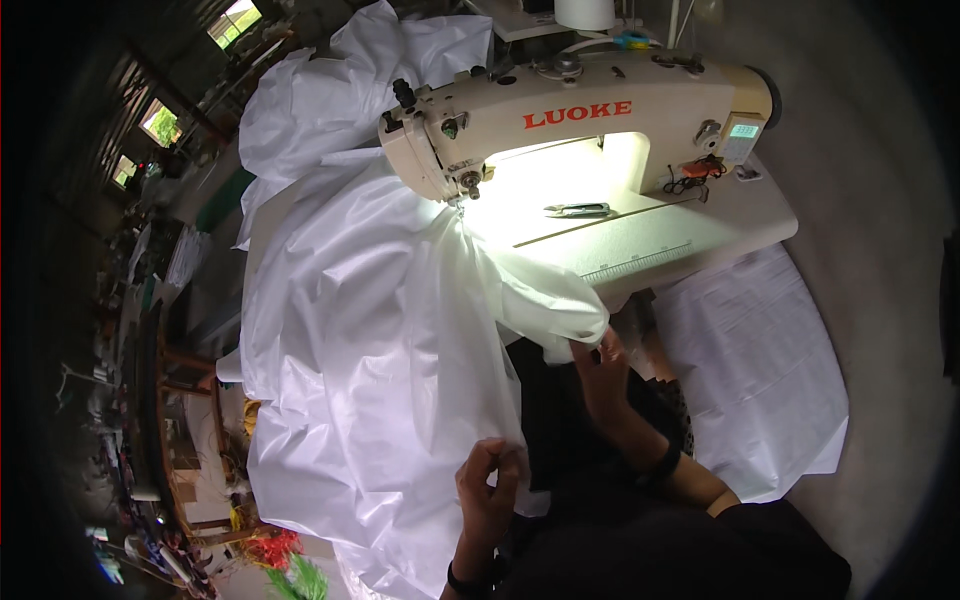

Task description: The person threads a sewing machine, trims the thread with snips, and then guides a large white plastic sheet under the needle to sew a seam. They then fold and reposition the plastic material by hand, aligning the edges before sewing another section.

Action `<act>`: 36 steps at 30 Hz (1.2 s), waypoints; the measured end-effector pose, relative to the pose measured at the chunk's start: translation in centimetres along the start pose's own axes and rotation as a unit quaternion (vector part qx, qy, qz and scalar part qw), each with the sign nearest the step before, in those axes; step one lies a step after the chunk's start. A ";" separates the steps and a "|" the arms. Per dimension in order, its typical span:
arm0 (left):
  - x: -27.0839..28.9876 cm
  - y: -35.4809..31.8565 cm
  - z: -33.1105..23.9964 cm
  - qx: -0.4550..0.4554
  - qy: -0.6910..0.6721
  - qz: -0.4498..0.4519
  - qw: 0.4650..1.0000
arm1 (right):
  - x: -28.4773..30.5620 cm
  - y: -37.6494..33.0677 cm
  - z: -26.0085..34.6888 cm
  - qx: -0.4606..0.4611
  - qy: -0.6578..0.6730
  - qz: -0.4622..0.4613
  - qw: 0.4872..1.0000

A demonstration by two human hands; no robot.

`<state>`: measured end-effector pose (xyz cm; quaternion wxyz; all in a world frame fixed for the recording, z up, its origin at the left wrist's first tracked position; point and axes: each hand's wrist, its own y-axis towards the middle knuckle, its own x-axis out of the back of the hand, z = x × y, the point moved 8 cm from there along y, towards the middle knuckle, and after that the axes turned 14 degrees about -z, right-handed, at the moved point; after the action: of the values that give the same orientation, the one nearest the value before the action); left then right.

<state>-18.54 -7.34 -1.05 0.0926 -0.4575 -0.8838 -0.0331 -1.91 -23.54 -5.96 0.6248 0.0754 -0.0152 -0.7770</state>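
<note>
A large white sheet of thin, slightly shiny fabric (350, 300) is draped over the left side of the sewing machine (640, 95) and hangs down toward me. Part of it runs under the machine's needle area (462, 200), where folds hide the stitching point. My left hand (487, 492) is closed, pinching the sheet's edge low down in front of my body. Farther up and to the right, my right hand (604, 378) has its fingertips closed on a bunched end of the same sheet, just off the table's front edge. Both wrists wear dark bands.
Small thread snips (578, 210) lie on the lit machine bed, below the arm. Another white fabric piece (755, 370) hangs at the right of the table. More white fabric (370, 60) is heaped behind the machine head. A wooden frame (190, 430) stands at the left.
</note>
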 end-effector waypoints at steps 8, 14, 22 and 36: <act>0.7 1.0 0.4 0.032 -0.022 -0.063 0.997 | 1.0 -2.3 6.2 0.290 -0.126 0.210 0.925; -0.8 0.0 1.0 0.051 -0.050 -0.016 0.997 | 0.4 -5.1 10.3 0.446 -0.202 0.110 0.865; -0.6 0.4 0.5 0.069 -0.018 -0.025 0.997 | -0.1 -3.5 10.3 0.460 -0.304 0.333 0.765; -2.0 0.7 -0.5 -0.047 0.042 0.017 0.998 | -1.6 -4.4 8.4 0.362 -0.178 0.262 0.877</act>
<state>-16.74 -8.66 -0.94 0.1083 -0.4748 -0.8685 -0.0923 -6.92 -21.57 1.95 0.7214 0.1501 -0.4251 -0.5257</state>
